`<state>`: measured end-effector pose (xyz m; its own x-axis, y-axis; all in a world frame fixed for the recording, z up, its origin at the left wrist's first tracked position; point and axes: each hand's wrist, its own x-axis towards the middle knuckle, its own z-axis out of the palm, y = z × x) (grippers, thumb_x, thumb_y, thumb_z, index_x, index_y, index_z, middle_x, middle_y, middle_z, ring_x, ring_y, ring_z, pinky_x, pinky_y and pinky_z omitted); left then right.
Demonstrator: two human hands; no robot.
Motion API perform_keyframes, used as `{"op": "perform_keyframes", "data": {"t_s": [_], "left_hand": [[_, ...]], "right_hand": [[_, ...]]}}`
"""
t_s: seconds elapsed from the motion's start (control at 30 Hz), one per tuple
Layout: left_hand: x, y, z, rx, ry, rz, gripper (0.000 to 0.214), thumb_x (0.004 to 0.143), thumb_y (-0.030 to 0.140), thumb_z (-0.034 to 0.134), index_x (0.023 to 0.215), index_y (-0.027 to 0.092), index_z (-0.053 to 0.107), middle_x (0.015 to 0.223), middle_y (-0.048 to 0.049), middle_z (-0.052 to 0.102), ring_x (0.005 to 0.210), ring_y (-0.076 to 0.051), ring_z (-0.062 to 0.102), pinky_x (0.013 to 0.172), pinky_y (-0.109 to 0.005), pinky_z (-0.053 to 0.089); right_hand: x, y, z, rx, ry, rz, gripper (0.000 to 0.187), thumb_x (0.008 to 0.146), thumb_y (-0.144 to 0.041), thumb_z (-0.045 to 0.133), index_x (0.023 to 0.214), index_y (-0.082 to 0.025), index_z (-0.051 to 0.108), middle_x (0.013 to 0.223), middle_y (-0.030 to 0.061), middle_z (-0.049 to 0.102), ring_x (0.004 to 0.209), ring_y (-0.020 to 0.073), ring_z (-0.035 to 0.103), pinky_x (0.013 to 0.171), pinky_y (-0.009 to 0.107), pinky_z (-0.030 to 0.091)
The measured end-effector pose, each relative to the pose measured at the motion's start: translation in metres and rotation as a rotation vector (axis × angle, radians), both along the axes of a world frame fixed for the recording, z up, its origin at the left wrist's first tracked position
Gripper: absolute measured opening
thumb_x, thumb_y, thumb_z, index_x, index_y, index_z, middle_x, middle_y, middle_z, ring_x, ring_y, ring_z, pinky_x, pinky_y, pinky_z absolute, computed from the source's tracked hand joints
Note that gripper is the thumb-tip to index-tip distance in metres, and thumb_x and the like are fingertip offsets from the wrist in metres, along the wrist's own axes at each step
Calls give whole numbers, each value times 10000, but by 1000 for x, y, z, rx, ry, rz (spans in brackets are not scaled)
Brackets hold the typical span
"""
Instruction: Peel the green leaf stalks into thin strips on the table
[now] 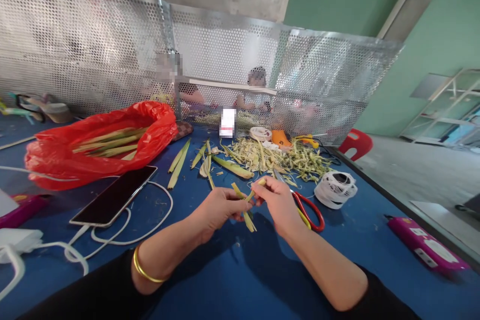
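Observation:
Between my two hands, above the blue table [202,280], is a small bundle of folded green leaf strips [249,221]. My left hand [225,206] pinches the bundle's middle, with strip ends poking out above and below its fingers. One strip's upper end is pinched in my right hand [275,199], its fingertips close to the left ones. Red-handled scissors [313,210] lie beside my right wrist, partly hidden by it. Just beyond my hands lie loose leaf pieces [232,166] and a heap of pale leaf scraps [258,155].
A red plastic bag [157,120] holding long leaves stands at left, near a phone [116,195] with a white cable. A roll of white strapping [335,190] and a purple packet [425,242] lie at right. A perforated metal screen [225,45] closes the back, with people behind it.

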<state>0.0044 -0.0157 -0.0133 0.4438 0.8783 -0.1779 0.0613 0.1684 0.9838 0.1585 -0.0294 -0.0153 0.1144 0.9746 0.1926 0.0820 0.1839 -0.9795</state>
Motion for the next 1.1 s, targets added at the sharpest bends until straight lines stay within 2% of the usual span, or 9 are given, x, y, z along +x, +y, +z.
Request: {"op": "perform_keyframes", "data": {"t_s": [0.07, 0.17, 0.27, 0.37, 0.57, 0.73, 0.9, 1.0, 1.1], "left_hand": [[0, -1, -4, -14, 23, -23, 239, 588, 339, 745, 730, 147, 749, 609, -23, 639, 522, -101, 501, 552, -221, 420], [0, -3, -8, -14, 45, -64, 249, 590, 348, 740, 729, 142, 750, 618, -22, 640, 540, -110, 511, 581, -237, 447], [3, -5, -7, 20, 75, -81, 239, 608, 349, 721, 726, 143, 748, 604, -10, 621, 564, -119, 514, 594, -242, 459], [5, -7, -3, 60, 76, -90, 231, 628, 361, 702, 706, 147, 739, 593, 2, 599, 556, -114, 501, 583, -237, 458], [4, -11, 3, 122, 130, -160, 230, 650, 358, 673, 549, 151, 655, 493, 28, 502, 509, -108, 478, 544, -225, 424], [5, -13, 6, 54, 89, -169, 292, 626, 437, 695, 557, 161, 629, 506, 31, 502, 511, -109, 492, 562, -230, 438], [5, -13, 7, -39, 62, -181, 393, 701, 540, 600, 622, 156, 633, 459, 54, 452, 443, -85, 429, 550, -235, 439], [3, -11, 5, -17, 67, -244, 325, 699, 466, 630, 674, 146, 679, 442, 64, 421, 448, -85, 405, 538, -230, 424], [3, -12, 3, -12, 60, -294, 296, 692, 424, 643, 588, 148, 668, 428, 61, 410, 445, -86, 400, 526, -233, 414]], "right_hand": [[3, 1, 3, 68, -176, -29, 124, 730, -301, 625, 771, -184, 632, 668, 2, 582, 632, 156, 549, 614, 281, 436], [5, -1, 9, 201, -429, 0, 207, 722, -295, 651, 918, -233, 680, 910, 38, 638, 845, 201, 581, 716, 300, 433], [1, -5, 12, 267, -559, 76, 78, 735, -280, 653, 677, -231, 669, 768, 19, 647, 784, 194, 583, 746, 310, 412], [-3, -7, 10, 261, -534, 8, 219, 748, -251, 630, 541, -209, 573, 639, 6, 598, 671, 173, 559, 677, 290, 399], [-5, -8, 6, 190, -444, -160, 253, 751, -269, 607, 533, -198, 501, 623, -7, 557, 619, 147, 520, 605, 264, 380], [-3, -5, 8, 143, -377, -108, 247, 738, -300, 614, 542, -190, 513, 607, -12, 542, 594, 134, 495, 584, 257, 405], [-2, -5, 7, -74, -225, 11, 272, 728, -413, 619, 603, -192, 522, 586, -34, 512, 427, 96, 433, 369, 218, 371], [-4, -7, 6, 53, -314, 18, 259, 744, -361, 614, 579, -190, 508, 610, -25, 526, 504, 111, 479, 441, 220, 395], [-8, -9, 5, 203, -443, -40, 249, 754, -276, 609, 550, -186, 500, 633, -14, 531, 601, 125, 502, 577, 240, 410]]}}
